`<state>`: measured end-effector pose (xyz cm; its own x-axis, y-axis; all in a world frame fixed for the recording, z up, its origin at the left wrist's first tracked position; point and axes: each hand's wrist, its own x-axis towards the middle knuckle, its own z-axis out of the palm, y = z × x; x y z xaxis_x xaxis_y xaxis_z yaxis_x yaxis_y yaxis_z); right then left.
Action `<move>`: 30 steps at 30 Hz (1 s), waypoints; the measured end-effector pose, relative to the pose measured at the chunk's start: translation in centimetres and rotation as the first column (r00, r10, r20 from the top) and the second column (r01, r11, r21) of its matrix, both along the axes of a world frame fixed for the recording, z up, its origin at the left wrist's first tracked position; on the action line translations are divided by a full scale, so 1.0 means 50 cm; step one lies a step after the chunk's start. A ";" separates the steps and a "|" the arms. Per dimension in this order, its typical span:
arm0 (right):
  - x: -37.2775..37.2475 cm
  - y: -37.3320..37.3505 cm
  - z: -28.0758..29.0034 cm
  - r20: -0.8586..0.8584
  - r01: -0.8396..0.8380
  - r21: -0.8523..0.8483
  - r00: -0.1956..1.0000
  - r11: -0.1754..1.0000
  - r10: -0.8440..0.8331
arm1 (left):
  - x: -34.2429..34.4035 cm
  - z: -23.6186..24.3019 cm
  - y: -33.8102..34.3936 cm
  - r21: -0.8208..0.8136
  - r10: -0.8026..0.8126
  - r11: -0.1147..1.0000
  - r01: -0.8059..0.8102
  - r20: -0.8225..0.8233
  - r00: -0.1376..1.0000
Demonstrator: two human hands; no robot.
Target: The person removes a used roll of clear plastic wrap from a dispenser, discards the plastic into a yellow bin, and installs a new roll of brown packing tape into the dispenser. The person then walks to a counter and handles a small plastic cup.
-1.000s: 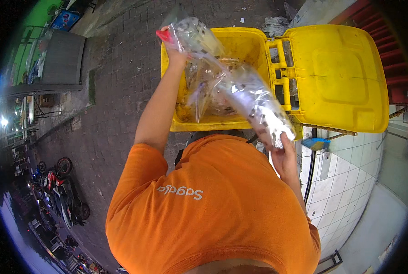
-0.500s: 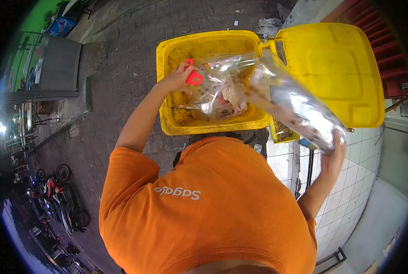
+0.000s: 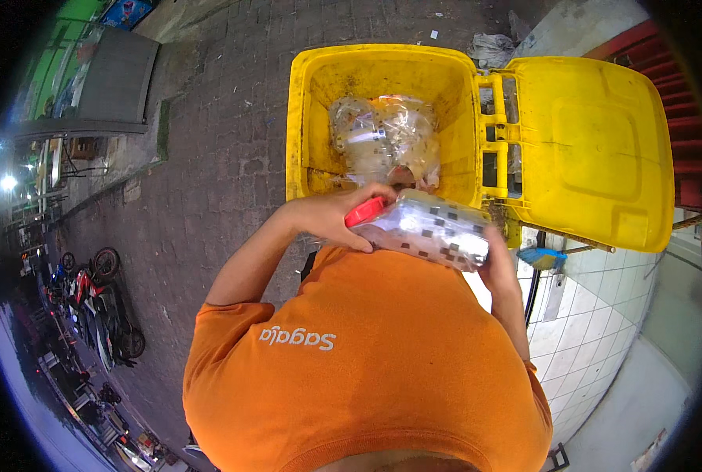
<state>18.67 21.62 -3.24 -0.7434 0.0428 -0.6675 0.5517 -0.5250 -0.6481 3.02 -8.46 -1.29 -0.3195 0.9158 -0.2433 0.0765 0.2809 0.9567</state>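
A clear plastic bag (image 3: 439,228) with dark square spots is stretched between my hands, just in front of my chest at the near rim of the yellow bin (image 3: 463,71). My left hand (image 3: 337,218) is closed round the bag's red plastic handle (image 3: 364,211). At the other end, my right hand (image 3: 499,263) grips the plastic, its fingertips partly hidden behind the bag. Inside the bin lies crumpled clear plastic (image 3: 359,134) with similar dark spots, along with some pale and brown rubbish I cannot make out.
The bin's yellow lid (image 3: 595,141) hangs folded back to the right on its hinges. Beside it are a blue scoop-like thing (image 3: 543,258) and white floor tiles (image 3: 587,330). Dark paving (image 3: 209,181) stretches left, with parked motorcycles (image 3: 103,307). Crumpled plastic (image 3: 492,49) lies behind the bin.
Both hands have drawn the bag out from over the bin toward my chest. My left hand came back with the red handle, my right moved inward, and spotted plastic now shows in the bin.
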 end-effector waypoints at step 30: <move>0.028 0.127 0.000 -0.173 0.584 -0.212 0.767 0.784 -0.618 | -0.248 0.037 -0.099 0.232 0.487 0.840 -0.490 -0.721 0.493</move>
<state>20.07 27.95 -3.25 -0.7232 0.4516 -0.5225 -0.0563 -0.7926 -0.6072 -9.36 -13.39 0.55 -0.7814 0.5557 0.2840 0.5876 0.5021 0.6345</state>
